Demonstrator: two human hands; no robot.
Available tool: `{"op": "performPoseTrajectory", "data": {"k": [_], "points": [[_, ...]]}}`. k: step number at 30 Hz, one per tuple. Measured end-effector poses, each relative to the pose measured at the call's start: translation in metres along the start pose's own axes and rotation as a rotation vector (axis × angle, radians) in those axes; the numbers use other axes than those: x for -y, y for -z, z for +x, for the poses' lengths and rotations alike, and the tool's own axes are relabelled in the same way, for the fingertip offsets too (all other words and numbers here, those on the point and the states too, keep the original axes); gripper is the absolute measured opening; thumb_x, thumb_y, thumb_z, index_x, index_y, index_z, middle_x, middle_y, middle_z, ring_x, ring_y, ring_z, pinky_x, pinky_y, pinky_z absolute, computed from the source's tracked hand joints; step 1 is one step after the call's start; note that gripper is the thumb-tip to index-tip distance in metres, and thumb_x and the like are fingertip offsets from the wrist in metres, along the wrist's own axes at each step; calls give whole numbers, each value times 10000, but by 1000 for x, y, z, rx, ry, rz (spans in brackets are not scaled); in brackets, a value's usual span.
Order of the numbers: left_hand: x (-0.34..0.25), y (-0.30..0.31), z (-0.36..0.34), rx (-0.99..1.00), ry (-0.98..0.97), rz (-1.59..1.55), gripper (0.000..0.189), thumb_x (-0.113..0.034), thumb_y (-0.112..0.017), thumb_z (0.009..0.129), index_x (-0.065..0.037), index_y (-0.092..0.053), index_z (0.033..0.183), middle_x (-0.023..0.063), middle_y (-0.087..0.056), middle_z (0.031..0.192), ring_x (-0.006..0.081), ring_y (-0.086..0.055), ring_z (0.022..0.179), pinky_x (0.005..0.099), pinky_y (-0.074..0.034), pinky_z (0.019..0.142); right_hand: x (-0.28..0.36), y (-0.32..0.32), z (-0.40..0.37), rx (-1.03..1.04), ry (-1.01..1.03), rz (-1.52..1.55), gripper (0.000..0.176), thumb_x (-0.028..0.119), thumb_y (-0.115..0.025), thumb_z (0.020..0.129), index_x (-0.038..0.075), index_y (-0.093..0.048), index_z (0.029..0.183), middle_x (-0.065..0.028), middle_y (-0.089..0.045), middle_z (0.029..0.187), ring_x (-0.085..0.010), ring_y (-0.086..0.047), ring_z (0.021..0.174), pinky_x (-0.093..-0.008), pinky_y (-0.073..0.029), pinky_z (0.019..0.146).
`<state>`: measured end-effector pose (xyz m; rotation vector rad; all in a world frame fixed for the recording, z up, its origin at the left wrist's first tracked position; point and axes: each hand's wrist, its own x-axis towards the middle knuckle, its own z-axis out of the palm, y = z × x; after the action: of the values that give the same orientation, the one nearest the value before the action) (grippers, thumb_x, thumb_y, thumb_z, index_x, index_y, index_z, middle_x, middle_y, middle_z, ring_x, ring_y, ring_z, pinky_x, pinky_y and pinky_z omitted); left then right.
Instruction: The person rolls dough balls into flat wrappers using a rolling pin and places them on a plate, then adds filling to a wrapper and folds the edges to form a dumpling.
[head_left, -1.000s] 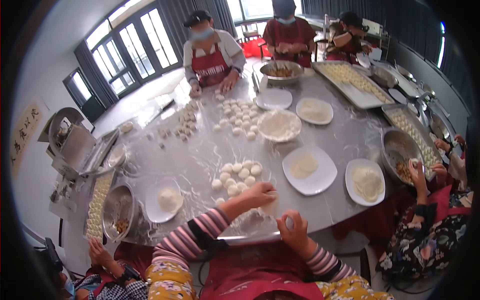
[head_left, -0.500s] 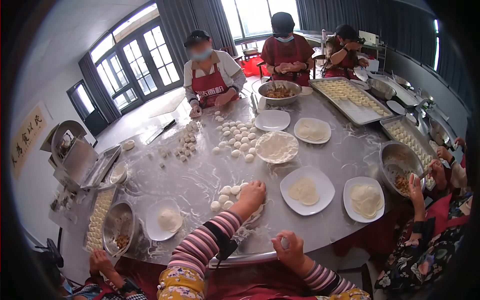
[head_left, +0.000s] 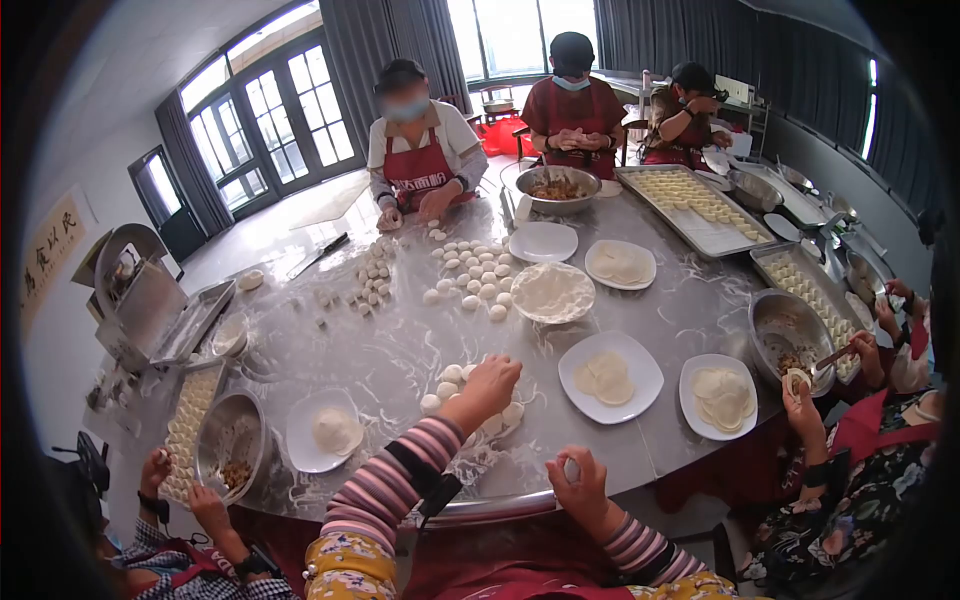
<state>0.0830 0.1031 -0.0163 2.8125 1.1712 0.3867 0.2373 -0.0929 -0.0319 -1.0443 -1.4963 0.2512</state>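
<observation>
Over a small cluster of pale, floured dough pieces (head_left: 431,404) on the metal table, my left hand (head_left: 486,388) is raised with its fingers curled together. Whether anything is between those fingers is hidden. The hand and forearm cover part of the cluster. Close to the table's near edge, my right hand (head_left: 582,490) is closed with the fingers bent around a small greyish-white thing (head_left: 571,470), too little of which shows to name. To the right of my hands lies a white plate (head_left: 640,399) with thin round dough wrappers (head_left: 605,378) on it.
A flour bowl (head_left: 553,294) and more dough balls (head_left: 487,272) occupy the middle. Wrapper plates (head_left: 690,415) stand right and left. Filling bowls (head_left: 262,440) and trays of dumplings (head_left: 742,246) line the sides. A knife (head_left: 318,257) lies at left. Several co-workers surround the table.
My left hand has shifted slightly left and up from the dough pieces. My right hand stays near the edge, moved a little. A co-worker at lower left has raised a hand.
</observation>
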Motion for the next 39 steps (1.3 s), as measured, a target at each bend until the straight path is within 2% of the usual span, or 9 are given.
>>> {"op": "performPoseTrajectory", "data": {"k": [2, 7, 12, 15, 17, 21, 27, 36, 39], "points": [[-15, 13, -19, -65, 29, -68, 81, -75, -573, 759, -19, -583, 817, 169, -609, 843, 341, -599, 832, 409, -474, 715, 1, 0, 0, 1, -10, 5, 244, 42, -694, 772, 40, -511, 933, -125, -570, 683, -291, -597, 589, -345, -467, 523], [-38, 17, -93, 129, 220, -565, 174, -129, -672, 745, -8, -631, 863, 124, -645, 731, 225, -632, 683, 340, -489, 638, -2, -1, 0, 7, -38, 19, 235, 47, -693, 772, 42, -514, 925, -129, -570, 680, -294, -598, 593, -346, -464, 522], [-43, 8, -133, 75, 469, -804, 168, -135, -660, 736, -24, -683, 861, 165, -662, 776, 280, -651, 721, 361, -497, 651, -20, -18, 24, 3, 42, -66, 228, 42, -678, 768, 40, -511, 923, -153, -574, 685, -348, -600, 617, -384, -462, 525], [-53, 19, -128, 86, 440, -531, 179, -174, -662, 738, -26, -681, 836, 171, -659, 787, 291, -651, 732, 374, -500, 664, -39, -40, 42, -32, 107, -65, 222, 45, -662, 780, 55, -503, 934, -187, -571, 701, -399, -572, 607, -424, -434, 496], [-49, 23, -121, 129, 431, -552, 195, -210, -665, 729, -39, -687, 819, 169, -655, 781, 314, -644, 730, 396, -499, 671, -28, -41, 54, 51, -19, -59, 213, 47, -641, 800, 63, -488, 948, -191, -565, 695, -411, -566, 616, -450, -420, 501], [-43, 18, -120, 136, 347, -470, 168, -192, -667, 713, -32, -664, 764, 178, -644, 748, 327, -635, 727, 407, -492, 662, -32, -39, 46, -15, 68, -53, 245, 49, -666, 771, 60, -483, 933, -181, -570, 706, -413, -578, 651, -444, -444, 535], [-47, 10, -136, 112, 443, -659, 183, -167, -666, 730, -20, -620, 830, 168, -635, 760, 319, -625, 738, 398, -482, 661, -4, -6, 17, 2, -30, -58, 238, 38, -686, 752, 55, -505, 907, -149, -578, 678, -375, -600, 607, -398, -452, 485], [-37, 11, -127, 112, 326, -565, 154, -174, -617, 787, -30, -628, 839, 167, -638, 785, 324, -620, 761, 400, -472, 681, -36, -48, 54, -7, 33, -89, 217, 52, -666, 779, 59, -494, 912, -174, -573, 685, -378, -595, 620, -399, -440, 494], [-38, 18, -127, 268, 339, -594, 150, -151, -635, 772, -10, -620, 820, 171, -635, 772, 299, -621, 728, 385, -471, 658, -24, -29, 35, -11, 33, -99, 216, 60, -661, 787, 56, -490, 920, -180, -575, 678, -377, -596, 615, -409, -437, 485]]}}
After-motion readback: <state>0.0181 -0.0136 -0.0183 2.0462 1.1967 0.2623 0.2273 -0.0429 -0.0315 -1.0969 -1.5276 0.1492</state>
